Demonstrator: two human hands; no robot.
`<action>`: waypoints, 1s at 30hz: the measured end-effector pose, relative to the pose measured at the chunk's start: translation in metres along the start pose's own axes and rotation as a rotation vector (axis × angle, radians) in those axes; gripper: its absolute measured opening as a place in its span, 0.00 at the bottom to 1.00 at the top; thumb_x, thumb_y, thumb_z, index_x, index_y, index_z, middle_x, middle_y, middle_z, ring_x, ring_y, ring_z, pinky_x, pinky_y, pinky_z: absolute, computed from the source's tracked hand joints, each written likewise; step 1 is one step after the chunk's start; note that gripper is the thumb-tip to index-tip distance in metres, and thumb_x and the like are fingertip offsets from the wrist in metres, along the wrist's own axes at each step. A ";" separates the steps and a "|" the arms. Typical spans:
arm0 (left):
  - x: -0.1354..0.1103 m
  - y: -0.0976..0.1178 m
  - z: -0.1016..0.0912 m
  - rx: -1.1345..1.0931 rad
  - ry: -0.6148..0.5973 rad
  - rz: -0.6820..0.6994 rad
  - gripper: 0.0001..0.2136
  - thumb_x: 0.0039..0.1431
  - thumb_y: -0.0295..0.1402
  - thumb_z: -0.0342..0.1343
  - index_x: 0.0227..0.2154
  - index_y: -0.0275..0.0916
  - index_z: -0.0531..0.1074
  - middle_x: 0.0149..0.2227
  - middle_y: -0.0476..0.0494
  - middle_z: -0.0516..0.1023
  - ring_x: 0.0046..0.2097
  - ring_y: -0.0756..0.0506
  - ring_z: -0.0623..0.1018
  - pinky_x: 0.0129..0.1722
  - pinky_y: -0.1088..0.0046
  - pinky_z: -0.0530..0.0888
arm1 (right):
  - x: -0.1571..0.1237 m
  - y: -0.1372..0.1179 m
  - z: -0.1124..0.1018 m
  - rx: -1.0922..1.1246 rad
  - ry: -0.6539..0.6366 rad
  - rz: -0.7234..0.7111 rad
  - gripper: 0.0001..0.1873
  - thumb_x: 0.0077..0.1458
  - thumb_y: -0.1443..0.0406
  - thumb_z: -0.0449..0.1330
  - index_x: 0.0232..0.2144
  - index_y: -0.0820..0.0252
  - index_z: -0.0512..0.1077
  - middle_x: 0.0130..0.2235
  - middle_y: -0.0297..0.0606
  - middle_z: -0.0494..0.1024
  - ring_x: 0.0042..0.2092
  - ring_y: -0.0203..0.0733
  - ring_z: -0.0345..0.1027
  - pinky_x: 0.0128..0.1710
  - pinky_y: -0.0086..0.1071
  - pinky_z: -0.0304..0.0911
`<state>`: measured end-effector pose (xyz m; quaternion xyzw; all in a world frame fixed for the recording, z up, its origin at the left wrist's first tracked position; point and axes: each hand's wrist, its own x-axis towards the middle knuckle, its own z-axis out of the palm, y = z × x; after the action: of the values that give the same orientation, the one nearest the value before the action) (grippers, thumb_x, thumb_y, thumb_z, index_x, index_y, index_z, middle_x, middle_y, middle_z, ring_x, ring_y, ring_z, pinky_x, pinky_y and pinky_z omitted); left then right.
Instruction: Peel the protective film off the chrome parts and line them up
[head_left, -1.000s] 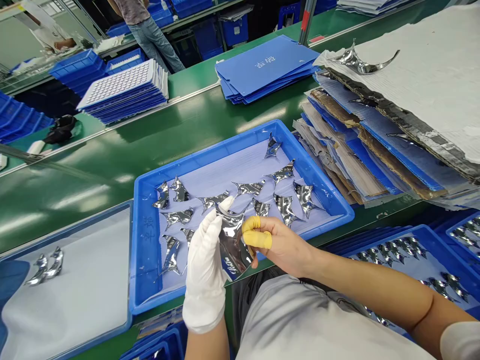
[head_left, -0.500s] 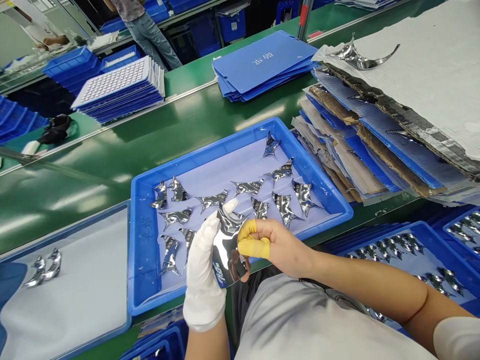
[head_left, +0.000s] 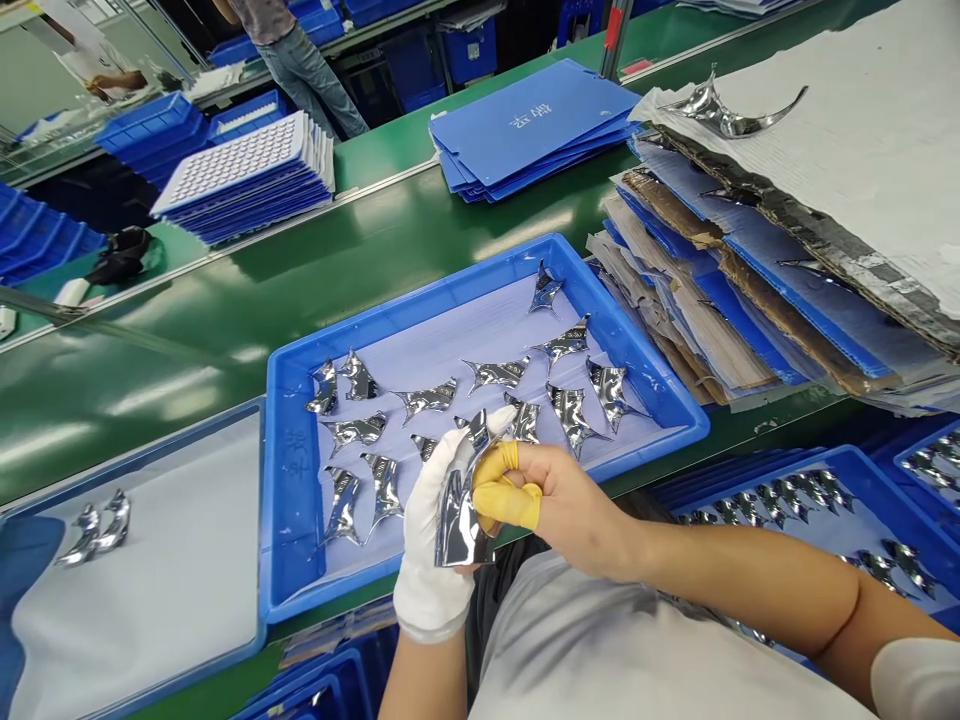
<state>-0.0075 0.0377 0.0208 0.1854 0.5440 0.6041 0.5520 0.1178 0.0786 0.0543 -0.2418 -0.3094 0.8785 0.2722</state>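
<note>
Fingers [head_left: 504, 478] of both hands pinch a chrome trim piece [head_left: 459, 510] above the blue tray [head_left: 289, 480].

Your green tabletop [head_left: 187, 330] carries a blue tray [head_left: 289, 520] of chrome parts, stacked blue sheets [head_left: 525, 125], and piled cardboard [head_left: 697, 300].

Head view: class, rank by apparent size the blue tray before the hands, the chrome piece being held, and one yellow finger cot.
1. blue tray, clearly largest.
2. chrome piece, though nearness to the camera inflates it.
3. yellow finger cot, smallest.
</note>
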 end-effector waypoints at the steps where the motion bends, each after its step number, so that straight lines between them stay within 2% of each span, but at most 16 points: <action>1: 0.001 0.000 0.001 -0.047 -0.014 -0.030 0.16 0.58 0.46 0.58 0.38 0.40 0.80 0.41 0.41 0.82 0.44 0.39 0.82 0.41 0.66 0.80 | -0.001 -0.001 0.001 0.002 0.003 0.004 0.14 0.45 0.62 0.71 0.26 0.63 0.70 0.24 0.29 0.72 0.28 0.31 0.68 0.33 0.28 0.67; 3: 0.000 0.002 0.001 -0.123 -0.039 -0.072 0.14 0.58 0.44 0.59 0.38 0.41 0.80 0.40 0.43 0.82 0.42 0.41 0.82 0.38 0.70 0.80 | -0.002 -0.002 0.003 -0.001 0.002 0.006 0.14 0.45 0.63 0.71 0.26 0.63 0.70 0.25 0.29 0.73 0.28 0.31 0.68 0.33 0.27 0.67; 5: -0.004 0.005 0.001 -0.184 -0.066 -0.104 0.13 0.57 0.43 0.60 0.40 0.41 0.80 0.39 0.44 0.83 0.38 0.42 0.82 0.31 0.74 0.80 | -0.004 -0.003 0.001 -0.006 -0.023 0.009 0.14 0.46 0.62 0.71 0.27 0.63 0.70 0.24 0.29 0.72 0.27 0.31 0.69 0.32 0.26 0.68; 8: -0.012 0.012 0.003 -0.171 -0.045 -0.042 0.16 0.59 0.43 0.57 0.46 0.41 0.78 0.42 0.42 0.82 0.35 0.42 0.82 0.22 0.75 0.77 | -0.004 -0.002 -0.007 -0.026 -0.088 0.020 0.16 0.50 0.58 0.69 0.28 0.63 0.68 0.25 0.28 0.72 0.25 0.32 0.70 0.28 0.26 0.67; 11: -0.017 0.018 0.004 -0.161 0.011 0.097 0.17 0.62 0.42 0.54 0.50 0.44 0.76 0.48 0.44 0.80 0.42 0.43 0.81 0.34 0.74 0.80 | -0.001 0.001 -0.018 -0.095 -0.134 -0.012 0.16 0.52 0.57 0.67 0.28 0.63 0.67 0.24 0.29 0.72 0.24 0.33 0.70 0.27 0.27 0.66; 14: -0.019 0.021 0.000 -0.062 -0.004 0.208 0.17 0.59 0.38 0.59 0.51 0.44 0.75 0.47 0.44 0.79 0.45 0.43 0.80 0.46 0.70 0.78 | 0.004 0.002 -0.026 -0.150 -0.167 -0.066 0.17 0.54 0.56 0.66 0.28 0.63 0.68 0.24 0.31 0.73 0.26 0.32 0.68 0.31 0.27 0.65; 19: -0.021 0.023 -0.006 0.122 -0.009 0.441 0.17 0.52 0.32 0.66 0.47 0.45 0.77 0.45 0.47 0.80 0.45 0.44 0.80 0.45 0.72 0.78 | 0.010 0.001 -0.031 -0.170 -0.203 -0.103 0.21 0.51 0.52 0.68 0.27 0.64 0.68 0.26 0.32 0.71 0.28 0.31 0.65 0.34 0.28 0.65; 25: -0.026 0.025 -0.004 0.186 -0.001 0.530 0.16 0.51 0.31 0.67 0.44 0.48 0.78 0.45 0.51 0.81 0.47 0.47 0.79 0.49 0.74 0.77 | 0.014 0.002 -0.037 -0.241 -0.218 -0.181 0.21 0.52 0.52 0.67 0.26 0.63 0.69 0.26 0.30 0.68 0.29 0.30 0.63 0.35 0.28 0.65; 27: -0.027 0.027 -0.004 0.207 0.041 0.521 0.14 0.53 0.32 0.66 0.44 0.49 0.79 0.46 0.51 0.81 0.48 0.47 0.79 0.49 0.75 0.76 | 0.013 0.000 -0.039 -0.307 -0.238 -0.265 0.17 0.56 0.54 0.65 0.29 0.64 0.71 0.29 0.33 0.71 0.30 0.31 0.65 0.35 0.28 0.65; 30: -0.027 0.027 -0.004 0.215 0.097 0.481 0.13 0.56 0.33 0.63 0.45 0.46 0.79 0.47 0.48 0.81 0.48 0.46 0.80 0.49 0.76 0.76 | 0.008 -0.006 -0.039 -0.560 -0.253 -0.508 0.08 0.60 0.64 0.61 0.34 0.65 0.75 0.33 0.37 0.76 0.34 0.32 0.67 0.37 0.27 0.65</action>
<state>-0.0151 0.0181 0.0528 0.3378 0.5711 0.6649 0.3429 0.1368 0.1034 0.0298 -0.1122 -0.6180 0.6876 0.3643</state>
